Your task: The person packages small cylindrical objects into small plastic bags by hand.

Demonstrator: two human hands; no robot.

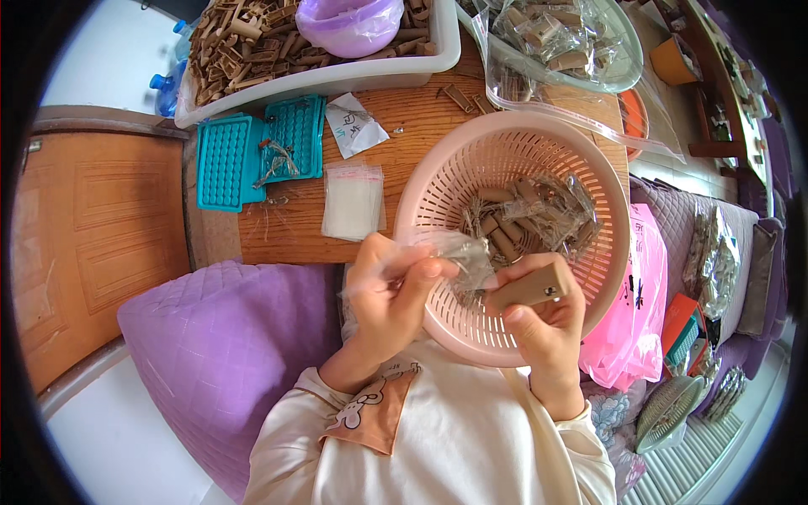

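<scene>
My left hand (389,290) pinches a small clear plastic bag (465,254) between thumb and fingers. In my right hand (549,332) is a brown, tube-like plastic piece (530,289), with a small dark hole near its right end. The bag's edge comes close to the left end of the piece; whether they touch I cannot tell. Both hands are over the near part of a pink slotted basket (429,181). Inside the basket lie similar brown pieces (505,240), some loose and some in clear bags.
A stack of clear bags (352,206), a paper slip (355,126) and teal trays (227,164) lie left on the wooden table (290,223). Behind stands a white bin (337,82) of brown parts with a purple bowl (349,25). A pink bag (635,311) sits right, a purple cushion (219,353) left.
</scene>
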